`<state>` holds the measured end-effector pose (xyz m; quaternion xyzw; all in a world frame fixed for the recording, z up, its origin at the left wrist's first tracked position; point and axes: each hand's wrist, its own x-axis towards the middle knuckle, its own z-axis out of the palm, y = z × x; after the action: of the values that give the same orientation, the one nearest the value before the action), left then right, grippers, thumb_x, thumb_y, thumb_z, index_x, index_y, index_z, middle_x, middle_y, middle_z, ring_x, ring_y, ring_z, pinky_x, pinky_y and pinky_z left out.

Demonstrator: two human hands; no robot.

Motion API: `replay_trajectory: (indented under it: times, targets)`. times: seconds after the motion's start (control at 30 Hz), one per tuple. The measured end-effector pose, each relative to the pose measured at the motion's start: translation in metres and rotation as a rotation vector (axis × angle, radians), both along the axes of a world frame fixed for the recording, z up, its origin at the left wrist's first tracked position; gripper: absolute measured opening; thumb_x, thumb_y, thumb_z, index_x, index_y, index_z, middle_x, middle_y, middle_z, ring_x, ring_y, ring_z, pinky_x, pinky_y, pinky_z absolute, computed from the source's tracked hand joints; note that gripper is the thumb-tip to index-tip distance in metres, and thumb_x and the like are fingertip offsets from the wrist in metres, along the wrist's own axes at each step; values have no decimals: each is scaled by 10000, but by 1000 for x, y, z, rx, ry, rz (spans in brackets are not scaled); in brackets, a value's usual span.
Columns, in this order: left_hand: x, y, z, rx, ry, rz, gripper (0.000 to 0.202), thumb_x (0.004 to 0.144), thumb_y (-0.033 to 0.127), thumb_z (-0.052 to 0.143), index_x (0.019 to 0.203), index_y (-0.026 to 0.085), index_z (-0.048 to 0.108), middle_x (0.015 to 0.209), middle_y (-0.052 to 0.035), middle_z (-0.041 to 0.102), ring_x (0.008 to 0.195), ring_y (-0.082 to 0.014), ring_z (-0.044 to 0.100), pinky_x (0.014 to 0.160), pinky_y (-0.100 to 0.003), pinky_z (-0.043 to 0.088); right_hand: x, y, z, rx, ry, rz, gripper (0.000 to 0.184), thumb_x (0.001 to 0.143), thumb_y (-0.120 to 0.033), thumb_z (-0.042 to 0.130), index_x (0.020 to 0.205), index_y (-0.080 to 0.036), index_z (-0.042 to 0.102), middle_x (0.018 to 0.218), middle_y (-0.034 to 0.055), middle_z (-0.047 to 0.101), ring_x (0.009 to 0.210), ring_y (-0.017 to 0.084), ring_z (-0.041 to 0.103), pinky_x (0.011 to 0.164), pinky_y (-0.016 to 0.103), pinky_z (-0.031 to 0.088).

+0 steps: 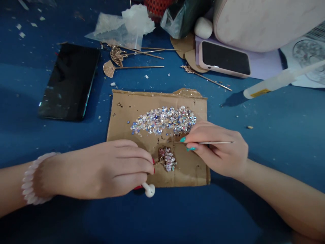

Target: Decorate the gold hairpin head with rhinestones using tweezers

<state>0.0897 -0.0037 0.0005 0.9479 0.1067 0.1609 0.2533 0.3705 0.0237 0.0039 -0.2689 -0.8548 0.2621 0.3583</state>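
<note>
My left hand (101, 169), fingers closed, pinches the thin stem of a hairpin (167, 159). Pink and clear rhinestones cover much of the hairpin's head, which rests on a piece of cardboard (122, 101). A white earbud (150, 190) sticks out beside my left thumb; whether the hand holds it I cannot tell. My right hand (220, 147) grips slim metal tweezers (210, 142) level above the cardboard. Their tips point left, just above the hairpin head; anything at the tips is too small to see. A pile of loose rhinestones (165, 119) spreads behind both hands.
Several bare metal hairpins (109, 68) lie beyond the cardboard. A black tablet-like device (69, 83) sits at left. At right are a phone (225, 58) and a white glue bottle (269, 84). Plastic bags (111, 28) and a pale pouch (266, 20) stand at the back.
</note>
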Motion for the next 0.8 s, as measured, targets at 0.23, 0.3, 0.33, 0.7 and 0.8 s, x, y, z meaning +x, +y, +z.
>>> replay_trajectory:
  times: [0.23,0.3,0.33,0.7,0.8]
  targets:
    - [0,1,3,-13,3,1,207,1021,145,459,961,159,656,1119,-55,725,1103,-166,642,998,-293,458,0,0,1,-5,-27,-25,125,932,-146,592,859,-208,672,655,7,694,603,141,648,624,300,561]
    - [1,1,2,-12,2,5,208,1018,145,463,953,161,660,1114,-52,727,1095,-166,646,993,-294,465,0,0,1,-3,-22,-22,133,927,-134,590,859,-210,675,653,6,695,600,142,645,623,303,562]
    - [1,1,2,-8,0,7,214,1020,147,459,952,163,660,1111,-50,729,1092,-166,645,987,-297,467,0,0,1,-5,-18,-19,134,925,-130,590,858,-210,675,653,5,695,595,141,642,616,303,560]
    - [0,0,1,-13,17,-9,228,1042,146,427,960,158,639,1130,-50,717,1113,-168,625,982,-314,426,-1,1,0,-3,3,-2,122,922,-114,595,855,-196,654,671,15,701,586,131,631,598,303,552]
    - [0,0,1,-14,14,-9,229,1041,148,427,962,155,641,1127,-55,716,1113,-171,626,975,-315,430,-1,1,0,-2,6,-1,125,918,-107,597,859,-201,656,673,11,703,582,131,629,596,303,553]
